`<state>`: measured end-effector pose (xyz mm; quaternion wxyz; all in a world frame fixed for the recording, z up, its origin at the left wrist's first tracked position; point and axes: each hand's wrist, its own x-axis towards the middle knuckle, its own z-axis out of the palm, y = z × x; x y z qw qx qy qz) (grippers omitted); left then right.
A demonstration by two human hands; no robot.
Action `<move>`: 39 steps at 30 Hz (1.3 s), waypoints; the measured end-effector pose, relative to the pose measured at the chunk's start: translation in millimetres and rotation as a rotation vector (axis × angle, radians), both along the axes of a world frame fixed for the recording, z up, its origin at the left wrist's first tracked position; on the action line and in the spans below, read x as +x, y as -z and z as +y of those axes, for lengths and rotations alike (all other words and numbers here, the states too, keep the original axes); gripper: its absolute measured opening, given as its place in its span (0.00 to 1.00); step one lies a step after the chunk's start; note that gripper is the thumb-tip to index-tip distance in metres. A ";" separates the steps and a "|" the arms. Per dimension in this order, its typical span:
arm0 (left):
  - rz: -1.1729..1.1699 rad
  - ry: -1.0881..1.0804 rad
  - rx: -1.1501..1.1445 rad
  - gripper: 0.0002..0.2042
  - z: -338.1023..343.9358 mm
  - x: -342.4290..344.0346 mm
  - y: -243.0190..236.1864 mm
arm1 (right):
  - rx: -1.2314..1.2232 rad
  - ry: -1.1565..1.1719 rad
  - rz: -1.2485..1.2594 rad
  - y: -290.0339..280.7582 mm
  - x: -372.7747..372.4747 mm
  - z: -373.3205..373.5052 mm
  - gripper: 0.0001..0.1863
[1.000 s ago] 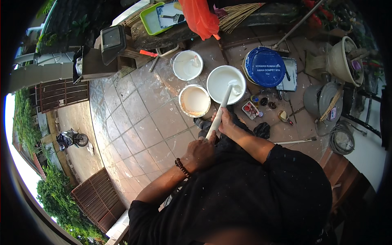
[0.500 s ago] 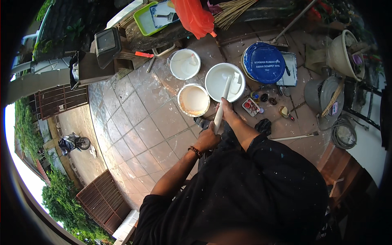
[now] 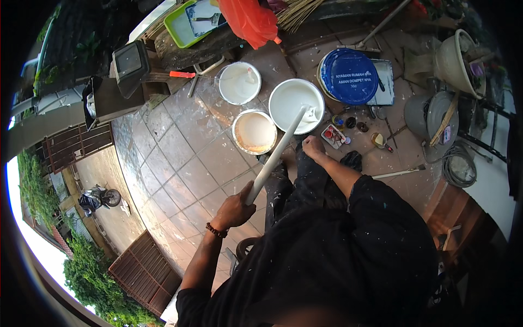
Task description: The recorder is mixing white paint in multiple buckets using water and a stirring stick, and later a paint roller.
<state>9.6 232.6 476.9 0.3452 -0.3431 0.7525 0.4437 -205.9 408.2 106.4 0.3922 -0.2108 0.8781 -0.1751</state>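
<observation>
My left hand (image 3: 235, 210) is closed around the lower end of a long white pole (image 3: 273, 159). The pole slants up and away to a paint-coated head (image 3: 310, 114) inside a white bucket (image 3: 274, 122) of white paint; the head's shape is hard to make out. Off the pole, my right hand (image 3: 313, 147) hangs with curled fingers just short of that bucket's near rim, and nothing shows in it. Left of the bucket stand a smaller pail (image 3: 222, 90) of white paint and a pail (image 3: 235, 143) with cream-coloured contents.
A bucket with a blue lid (image 3: 350, 76) stands right of the paint, beside a paint-smeared tray (image 3: 388, 90). Small jars (image 3: 351, 121) and a little tray of bits (image 3: 330, 134) sit nearer. A brush with a long handle (image 3: 400, 172) and coiled hose (image 3: 458, 169) lie at right.
My right hand has let go of the pole and moved aside. My left hand has drawn the pole's lower end back toward me and left, while its head stays in the bucket.
</observation>
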 end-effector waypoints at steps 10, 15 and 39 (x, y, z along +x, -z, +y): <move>-0.052 -0.148 0.073 0.37 6.5 26.2 -5.8 | 0.253 0.227 0.066 84.8 -94.4 -35.0 0.11; -0.096 -0.212 0.145 0.39 -2.1 26.0 -9.1 | 0.308 0.129 0.044 135.1 -103.6 -64.8 0.13; -0.305 -0.572 0.410 0.39 -26.3 14.6 -25.2 | 0.371 -0.004 0.050 160.2 -85.6 -89.7 0.14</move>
